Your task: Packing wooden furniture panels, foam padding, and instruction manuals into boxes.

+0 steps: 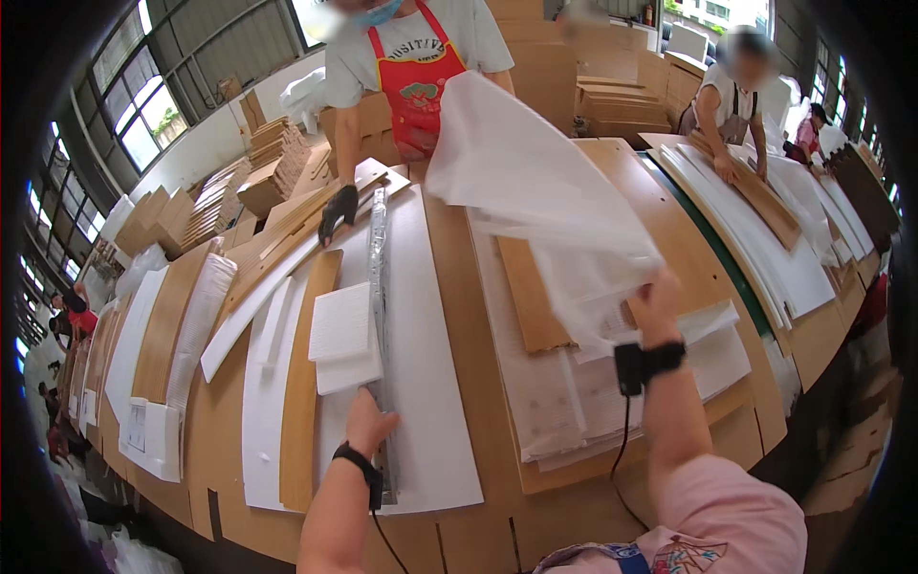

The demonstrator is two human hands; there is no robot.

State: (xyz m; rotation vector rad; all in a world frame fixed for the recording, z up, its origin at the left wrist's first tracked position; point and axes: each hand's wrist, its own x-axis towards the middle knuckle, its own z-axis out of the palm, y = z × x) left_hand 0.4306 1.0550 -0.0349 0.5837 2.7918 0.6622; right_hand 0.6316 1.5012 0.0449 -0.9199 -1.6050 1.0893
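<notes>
My right hand (658, 308) is closed on the edge of a thin translucent white foam sheet (535, 172). The sheet hangs raised and billowing over the boards, its far end in front of a co-worker in a red apron (421, 86). Down by the lower edge of a small stack of white foam pads (344, 335) is my left hand (370, 426), thumb spread to the right. Its other fingers show only in part. Alongside the pads runs a long strip in shiny clear wrap (379, 239), lying on a white panel (430, 383).
A narrow wood-coloured board (308, 421) lies left of the pads. At right, foam-covered panels (564, 421) rest on cardboard (746, 421). The co-worker's gloved hand (338, 212) touches boards at the far left. Another person (736, 105) handles a board farther right. Cords hang from both my wrists.
</notes>
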